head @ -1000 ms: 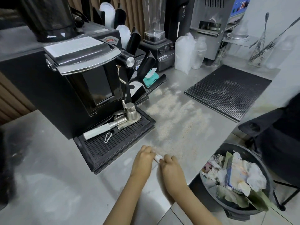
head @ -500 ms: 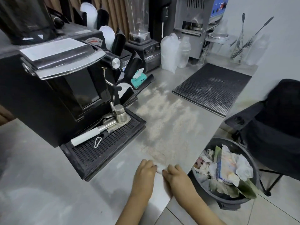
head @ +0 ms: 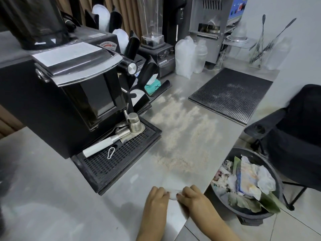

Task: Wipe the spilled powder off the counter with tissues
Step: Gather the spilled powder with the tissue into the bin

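Both ends of a small tissue (head: 173, 194) are pinched by curled fingers — left hand (head: 156, 197), right hand (head: 193, 197) — low on the worktop (head: 52, 188); judged soft and tear-prone, it is best held bunched; beyond, powder (head: 178, 136) is spread loose, easily scattered.

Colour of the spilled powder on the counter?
Pale beige: fine spilled powder on the grey steel counter; head view.

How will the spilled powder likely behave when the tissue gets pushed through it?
The powder lies in a thin, streaky spread, so it probably scatters and smears rather than clumping. The counter looks smooth and shiny, so grains likely slide easily. The tissue looks small and soft, possibly missing some.
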The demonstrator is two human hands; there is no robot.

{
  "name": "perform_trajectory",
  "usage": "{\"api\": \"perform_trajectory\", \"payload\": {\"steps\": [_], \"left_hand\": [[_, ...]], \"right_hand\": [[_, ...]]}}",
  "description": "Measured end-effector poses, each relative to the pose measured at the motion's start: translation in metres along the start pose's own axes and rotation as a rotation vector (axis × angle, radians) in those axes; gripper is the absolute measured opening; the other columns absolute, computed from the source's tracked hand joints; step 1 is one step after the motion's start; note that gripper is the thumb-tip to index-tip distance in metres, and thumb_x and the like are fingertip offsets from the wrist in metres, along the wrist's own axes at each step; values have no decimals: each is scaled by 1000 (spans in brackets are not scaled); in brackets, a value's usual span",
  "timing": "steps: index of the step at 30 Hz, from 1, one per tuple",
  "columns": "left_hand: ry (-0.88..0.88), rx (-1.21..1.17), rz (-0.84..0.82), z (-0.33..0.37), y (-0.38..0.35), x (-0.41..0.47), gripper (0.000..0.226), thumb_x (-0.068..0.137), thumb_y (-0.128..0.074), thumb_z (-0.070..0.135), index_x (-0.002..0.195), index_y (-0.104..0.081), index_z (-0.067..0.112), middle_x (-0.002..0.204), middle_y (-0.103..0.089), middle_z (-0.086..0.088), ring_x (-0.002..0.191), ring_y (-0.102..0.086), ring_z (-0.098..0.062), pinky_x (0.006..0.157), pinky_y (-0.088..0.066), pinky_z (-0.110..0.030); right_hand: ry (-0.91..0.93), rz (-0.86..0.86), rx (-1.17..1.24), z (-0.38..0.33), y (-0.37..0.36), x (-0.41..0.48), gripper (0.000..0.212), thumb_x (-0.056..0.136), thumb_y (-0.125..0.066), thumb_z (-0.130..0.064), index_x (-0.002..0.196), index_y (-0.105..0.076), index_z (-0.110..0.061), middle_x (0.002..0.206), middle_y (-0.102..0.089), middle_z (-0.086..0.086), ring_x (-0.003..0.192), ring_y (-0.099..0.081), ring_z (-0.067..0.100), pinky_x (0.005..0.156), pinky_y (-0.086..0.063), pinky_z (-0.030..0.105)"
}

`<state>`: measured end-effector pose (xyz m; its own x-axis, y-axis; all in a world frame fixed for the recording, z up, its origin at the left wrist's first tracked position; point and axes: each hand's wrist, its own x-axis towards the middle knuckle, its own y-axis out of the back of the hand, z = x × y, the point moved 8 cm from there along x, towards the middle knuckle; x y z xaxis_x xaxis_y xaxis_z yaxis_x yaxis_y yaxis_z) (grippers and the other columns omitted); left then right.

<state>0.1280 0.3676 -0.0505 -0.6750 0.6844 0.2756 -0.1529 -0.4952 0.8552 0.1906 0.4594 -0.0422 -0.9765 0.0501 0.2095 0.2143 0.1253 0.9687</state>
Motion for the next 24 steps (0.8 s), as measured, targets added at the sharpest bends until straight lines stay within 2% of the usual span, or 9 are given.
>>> {"api": "perform_trajectory", "payload": {"steps": [2,6,9,11,13,15,19,22,24], "left_hand": [[-23,26,21,4,-2,11,26,78,-42,14,59,-59,18,66,-50,6,71,-36,-8,58,-40,-23],[-105,62,9,26,-9,44,21,76,-49,13,58,-60,19,63,-51,6,69,-37,-11,52,-41,-23],[-176,108,-30,41,-21,76,18,61,-75,4,60,-63,16,65,-54,4,65,-49,-14,49,-44,-23],[-168,181,-138,46,-32,99,26,47,-86,4,56,-63,15,62,-54,4,60,-52,-14,45,-43,-22],[-158,270,-251,45,-41,111,34,33,-91,8,47,-61,15,54,-50,5,53,-52,-12,41,-37,-19],[-131,283,-236,48,-36,120,36,26,-91,10,45,-61,14,51,-49,5,50,-51,-10,40,-34,-18],[-110,165,-51,51,-21,97,21,53,-82,7,59,-65,17,66,-58,3,67,-49,-12,53,-44,-20],[-137,129,52,53,-22,62,14,68,-57,10,57,-60,16,67,-49,5,68,-39,-11,51,-37,-19],[-130,159,105,57,-27,56,22,71,-45,11,57,-62,12,63,-51,2,68,-34,-13,55,-29,-24]], "right_hand": [[-53,32,-11,7,4,0,8,74,-55,-31,67,-58,-29,68,-46,-11,68,-39,8,51,-34,21],[-170,9,-35,39,8,10,23,55,-83,-21,62,-61,-27,63,-46,-8,61,-49,12,43,-39,21],[-252,105,-16,76,18,28,12,64,-79,-21,64,-67,-24,62,-48,-6,62,-49,15,42,-40,20],[-332,99,74,102,17,42,9,74,-73,-9,76,-72,-18,73,-55,1,72,-52,22,54,-42,22],[-384,35,142,126,9,57,14,84,-60,-4,89,-72,-10,84,-54,7,83,-45,20,65,-35,24],[-378,48,125,135,16,67,11,83,-60,-11,81,-70,-11,75,-48,0,75,-36,11,57,-25,16],[-165,109,45,102,36,48,14,61,-54,-17,49,-59,-22,55,-47,-8,58,-45,10,40,-29,19],[-59,74,-8,78,21,19,23,67,-42,-27,50,-56,-22,57,-47,-11,65,-37,6,43,-30,19],[48,69,-37,76,14,16,17,65,-54,-29,50,-56,-21,58,-48,-10,67,-35,8,44,-30,20]]}}
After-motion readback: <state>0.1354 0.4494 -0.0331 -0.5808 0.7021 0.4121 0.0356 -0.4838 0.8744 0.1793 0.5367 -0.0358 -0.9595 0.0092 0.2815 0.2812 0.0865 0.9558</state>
